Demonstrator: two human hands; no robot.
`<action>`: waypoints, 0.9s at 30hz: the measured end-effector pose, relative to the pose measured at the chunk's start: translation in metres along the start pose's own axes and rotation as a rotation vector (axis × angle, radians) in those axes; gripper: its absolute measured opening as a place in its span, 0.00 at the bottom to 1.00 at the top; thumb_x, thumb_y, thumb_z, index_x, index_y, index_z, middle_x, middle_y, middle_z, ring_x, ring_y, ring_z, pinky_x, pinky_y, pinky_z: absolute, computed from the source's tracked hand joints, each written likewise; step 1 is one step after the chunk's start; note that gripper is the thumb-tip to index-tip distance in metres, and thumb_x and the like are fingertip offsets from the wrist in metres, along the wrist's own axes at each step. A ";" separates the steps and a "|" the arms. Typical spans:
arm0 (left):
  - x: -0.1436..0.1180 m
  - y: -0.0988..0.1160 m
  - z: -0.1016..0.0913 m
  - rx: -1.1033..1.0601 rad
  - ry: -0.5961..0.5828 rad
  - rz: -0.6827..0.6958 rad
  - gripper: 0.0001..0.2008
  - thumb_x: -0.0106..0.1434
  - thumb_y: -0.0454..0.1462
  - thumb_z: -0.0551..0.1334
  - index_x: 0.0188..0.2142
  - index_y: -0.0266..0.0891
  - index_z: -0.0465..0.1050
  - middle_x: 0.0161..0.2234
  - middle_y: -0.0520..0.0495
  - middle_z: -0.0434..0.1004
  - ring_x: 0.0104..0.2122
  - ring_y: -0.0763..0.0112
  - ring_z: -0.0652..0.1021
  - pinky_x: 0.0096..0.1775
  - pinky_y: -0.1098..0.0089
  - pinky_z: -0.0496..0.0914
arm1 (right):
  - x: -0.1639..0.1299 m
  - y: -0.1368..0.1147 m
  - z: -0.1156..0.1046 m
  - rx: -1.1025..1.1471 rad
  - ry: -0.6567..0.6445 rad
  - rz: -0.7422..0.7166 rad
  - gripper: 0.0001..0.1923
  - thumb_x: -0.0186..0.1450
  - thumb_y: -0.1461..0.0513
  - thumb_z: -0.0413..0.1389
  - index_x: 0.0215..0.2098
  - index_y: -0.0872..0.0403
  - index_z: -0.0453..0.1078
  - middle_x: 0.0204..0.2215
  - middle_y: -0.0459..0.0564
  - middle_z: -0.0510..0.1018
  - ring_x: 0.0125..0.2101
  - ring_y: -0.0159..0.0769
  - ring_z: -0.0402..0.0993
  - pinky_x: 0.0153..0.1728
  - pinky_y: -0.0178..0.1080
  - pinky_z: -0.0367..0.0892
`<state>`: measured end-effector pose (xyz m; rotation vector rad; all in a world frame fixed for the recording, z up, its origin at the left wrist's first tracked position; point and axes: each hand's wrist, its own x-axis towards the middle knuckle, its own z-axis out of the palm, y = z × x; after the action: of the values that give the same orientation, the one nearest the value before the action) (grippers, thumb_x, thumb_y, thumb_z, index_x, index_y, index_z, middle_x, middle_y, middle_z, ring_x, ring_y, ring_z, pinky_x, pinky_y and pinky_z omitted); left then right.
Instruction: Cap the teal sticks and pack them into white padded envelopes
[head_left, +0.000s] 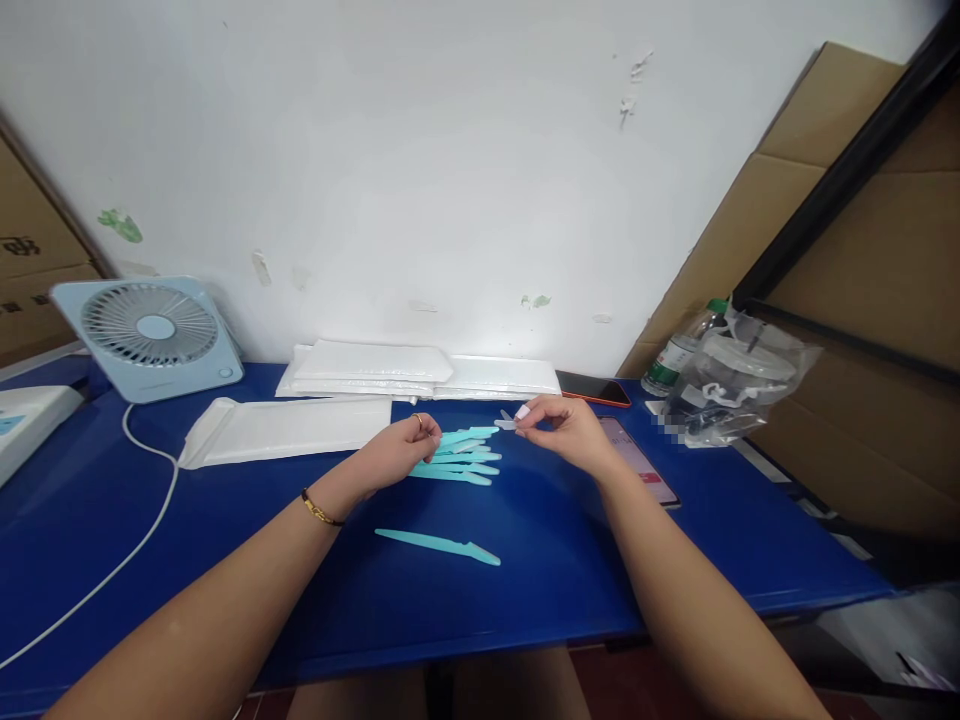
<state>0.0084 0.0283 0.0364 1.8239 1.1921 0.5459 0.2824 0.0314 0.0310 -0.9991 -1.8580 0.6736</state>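
Blue worktop [225,520] is filling the lower frame, with flat white packets [420,372] lying along the wall at centre and another white packet [285,430] at centre left. A pale blue fan [150,335] is standing at left, and a clear bag of parts [739,385] is lying at right beside a bottle [679,360]. Two phones [637,460] are lying near the right wrist. At centre, a fan of teal razors [461,458] is resting on the worktop; the left hand [397,455] is curling closed over their handle ends. The right hand [566,425] is pinching a small pale cap [508,422] just beside the blade ends. One teal razor [439,544] is lying apart, nearer the viewer; judging by this, only one piece is set aside and the bunch remains.
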 end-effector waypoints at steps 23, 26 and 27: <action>-0.017 0.011 0.008 0.480 -0.110 0.245 0.14 0.53 0.47 0.61 0.36 0.44 0.72 0.35 0.49 0.72 0.33 0.65 0.72 0.33 0.68 0.64 | 0.016 0.044 0.010 -0.555 0.074 0.172 0.09 0.60 0.58 0.55 0.33 0.54 0.74 0.33 0.51 0.74 0.31 0.35 0.70 0.35 0.38 0.64; -0.029 0.016 0.017 0.566 -0.336 0.219 0.11 0.48 0.45 0.65 0.31 0.46 0.73 0.30 0.51 0.73 0.28 0.67 0.71 0.27 0.70 0.59 | 0.020 0.054 0.019 -0.615 -0.006 0.228 0.07 0.59 0.59 0.56 0.32 0.55 0.72 0.34 0.51 0.73 0.34 0.36 0.69 0.35 0.37 0.63; -0.032 0.017 0.020 0.590 -0.352 0.220 0.08 0.49 0.43 0.65 0.29 0.45 0.73 0.29 0.52 0.73 0.28 0.67 0.71 0.26 0.70 0.58 | 0.021 0.055 0.021 -0.618 -0.030 0.240 0.06 0.58 0.60 0.57 0.31 0.55 0.71 0.34 0.51 0.73 0.34 0.35 0.69 0.35 0.36 0.63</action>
<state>0.0175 -0.0115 0.0432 2.4444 0.9718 -0.0344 0.2785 0.0770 -0.0116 -1.6316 -2.0380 0.2385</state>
